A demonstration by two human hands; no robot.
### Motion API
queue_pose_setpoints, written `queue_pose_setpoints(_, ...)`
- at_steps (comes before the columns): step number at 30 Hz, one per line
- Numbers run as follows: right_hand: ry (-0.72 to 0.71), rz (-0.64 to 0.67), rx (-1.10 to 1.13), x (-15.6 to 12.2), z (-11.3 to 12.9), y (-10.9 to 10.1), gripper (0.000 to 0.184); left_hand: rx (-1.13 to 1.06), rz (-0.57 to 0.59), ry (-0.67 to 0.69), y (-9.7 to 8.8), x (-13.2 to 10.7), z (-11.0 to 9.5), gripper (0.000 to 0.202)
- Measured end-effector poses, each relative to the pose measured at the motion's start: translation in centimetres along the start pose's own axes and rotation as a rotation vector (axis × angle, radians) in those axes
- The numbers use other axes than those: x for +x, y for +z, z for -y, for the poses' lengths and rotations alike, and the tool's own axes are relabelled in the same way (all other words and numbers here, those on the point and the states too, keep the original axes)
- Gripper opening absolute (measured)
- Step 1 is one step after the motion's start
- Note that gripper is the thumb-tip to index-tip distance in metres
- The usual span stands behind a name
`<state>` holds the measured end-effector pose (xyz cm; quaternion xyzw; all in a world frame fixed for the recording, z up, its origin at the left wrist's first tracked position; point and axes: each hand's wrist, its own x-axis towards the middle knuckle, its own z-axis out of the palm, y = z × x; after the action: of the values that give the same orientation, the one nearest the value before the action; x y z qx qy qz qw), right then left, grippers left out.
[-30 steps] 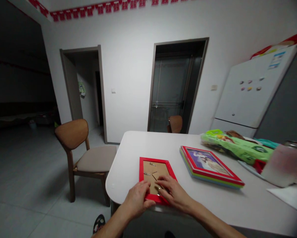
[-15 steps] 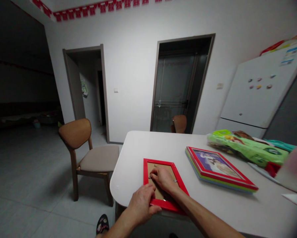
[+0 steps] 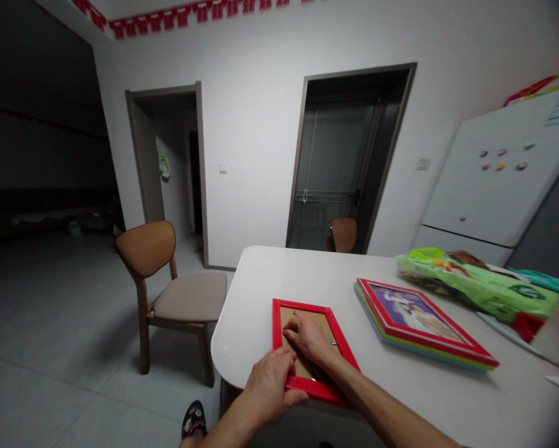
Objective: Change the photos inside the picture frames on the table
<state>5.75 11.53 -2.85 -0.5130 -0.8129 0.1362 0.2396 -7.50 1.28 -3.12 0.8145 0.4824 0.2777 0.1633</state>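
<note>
A red picture frame point(image 3: 323, 389) lies back side up near the table's left end, its brown backing board point(image 3: 323, 320) facing me. My left hand point(image 3: 272, 379) grips the near left corner, fingers on top and thumb at the near edge. Reaching across the board, my right hand point(image 3: 307, 336) has thumb and fingertips pinched at the left inner edge, on a small metal clip mostly hidden by the fingers. Another metal clip point(image 3: 334, 342) shows at the right inner edge. Bits of metal are visible at the far and near edges.
Right of my hands, a stack of picture frames point(image 3: 419, 320) lies on the white table point(image 3: 283, 267), a red one with a photo on top. Behind it is a green plastic package point(image 3: 479, 283). A wooden chair point(image 3: 186, 298) stands left of the table; a fridge point(image 3: 489, 180) is at right.
The view has shifted slightly, so the scene sits a little differently. My right fingertips have moved very slightly at the frame's left inner edge; my left hand keeps its grip.
</note>
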Motion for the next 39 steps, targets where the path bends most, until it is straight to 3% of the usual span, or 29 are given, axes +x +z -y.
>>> queue_pose_setpoints(6, 0.015, 0.002, 0.044, -0.3, 0.0, 0.0, 0.020, -0.010, -0.007, -0.010, -0.4, -0.2, -0.6, 0.050)
queue_pose_setpoints(10, 0.077, -0.043, 0.062, 0.6, -1.3, -0.6, 0.027, -0.009, -0.019, -0.016, -0.5, -0.5, -0.9, 0.045)
queue_pose_setpoints(15, 0.216, -0.095, 0.002, 2.2, -2.8, -1.2, 0.026, 0.001, -0.027, -0.011, -0.3, -0.6, -0.7, 0.056)
queue_pose_setpoints(22, 0.367, -0.128, -0.101, 3.5, -2.7, -0.8, 0.021, -0.012, -0.023, -0.028, 0.0, -0.7, -0.6, 0.058)
queue_pose_setpoints(28, 0.394, -0.180, -0.070, 3.9, -3.0, -1.1, 0.023, 0.014, 0.043, -0.068, -0.8, -1.0, -1.2, 0.062)
queue_pose_setpoints(35, 0.257, -0.192, 0.102, 1.4, -4.1, -4.9, 0.028, 0.090, 0.177, -0.066, 1.8, 0.9, -3.1, 0.067)
queue_pose_setpoints(39, 0.314, -0.233, 0.268, -1.8, -5.7, -6.9, 0.034, 0.056, 0.150, -0.046, 1.9, 1.3, -3.4, 0.065)
